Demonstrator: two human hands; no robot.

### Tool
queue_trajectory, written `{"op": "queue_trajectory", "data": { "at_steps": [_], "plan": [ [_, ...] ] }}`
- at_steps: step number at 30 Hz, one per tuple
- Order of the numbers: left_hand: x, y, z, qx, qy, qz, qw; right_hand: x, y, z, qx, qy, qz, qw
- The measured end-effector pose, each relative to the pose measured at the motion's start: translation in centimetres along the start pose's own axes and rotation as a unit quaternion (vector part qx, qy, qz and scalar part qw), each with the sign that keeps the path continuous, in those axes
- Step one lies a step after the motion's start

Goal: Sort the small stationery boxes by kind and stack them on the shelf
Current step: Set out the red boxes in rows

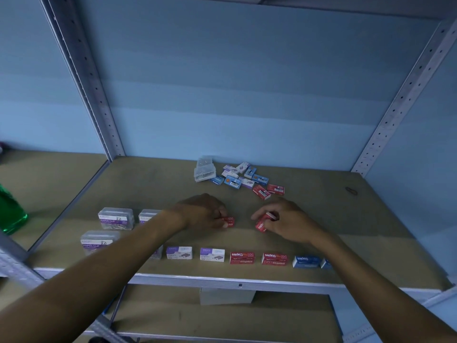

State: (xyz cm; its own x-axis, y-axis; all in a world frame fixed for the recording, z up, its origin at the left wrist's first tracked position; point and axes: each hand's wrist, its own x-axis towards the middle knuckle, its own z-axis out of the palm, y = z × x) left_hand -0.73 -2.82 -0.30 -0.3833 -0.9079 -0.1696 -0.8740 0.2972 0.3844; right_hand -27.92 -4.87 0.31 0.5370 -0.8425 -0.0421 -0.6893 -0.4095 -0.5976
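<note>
1. Head view: both hands work over the brown shelf board (153,184), in front of the front row.
2. Left hand (202,211), knuckles up, pinches a small red staples box (229,222) between fingertips; the box lies flat on the board, long axis left-right.
3. Right hand (286,219) grips a second red staples box (263,222), tilted, one end down near the board, long axis running diagonally toward the person.
4. Front row, left to right: two white-and-purple boxes (179,252) and (212,254); two red stacks reading "Staples" upside down (242,257) and (274,259); two blue "Staples" boxes (306,261), the second cut off by the right forearm. All lie long axis left-right.
5. Left side: three clear plastic cases labelled "PAPER CLIP" (116,218), (148,216), (99,241), two partly hidden by the left forearm.
6. At the back, an unsorted pile (243,178): two red boxes with barcodes, several blue and white-purple ones at mixed angles, exact count unclear, plus clear cases (204,169) stacked beside it.
7. Green bottle (11,211) on the neighbouring shelf, far left.
</note>
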Motion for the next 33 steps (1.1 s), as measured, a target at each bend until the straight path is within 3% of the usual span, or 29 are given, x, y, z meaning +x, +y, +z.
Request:
{"op": "queue_trajectory", "data": {
  "at_steps": [10, 16, 33],
  "plan": [
    [-0.3, 0.5, 0.2, -0.015, 0.017, -0.025, 0.999, 1.3, -1.4, 0.3, -0.122, -0.113, -0.033, 0.986],
    [-0.5, 0.8, 0.6, -0.075, 0.019, -0.036, 0.996, 0.4, -0.5, 0.2, -0.074, -0.108, -0.005, 0.991],
    [-0.8, 4.3, 1.4, -0.067, -0.036, 0.03, 0.997, -2.3, 0.9, -0.8, -0.056, -0.098, 0.024, 0.993]
  ]
}}
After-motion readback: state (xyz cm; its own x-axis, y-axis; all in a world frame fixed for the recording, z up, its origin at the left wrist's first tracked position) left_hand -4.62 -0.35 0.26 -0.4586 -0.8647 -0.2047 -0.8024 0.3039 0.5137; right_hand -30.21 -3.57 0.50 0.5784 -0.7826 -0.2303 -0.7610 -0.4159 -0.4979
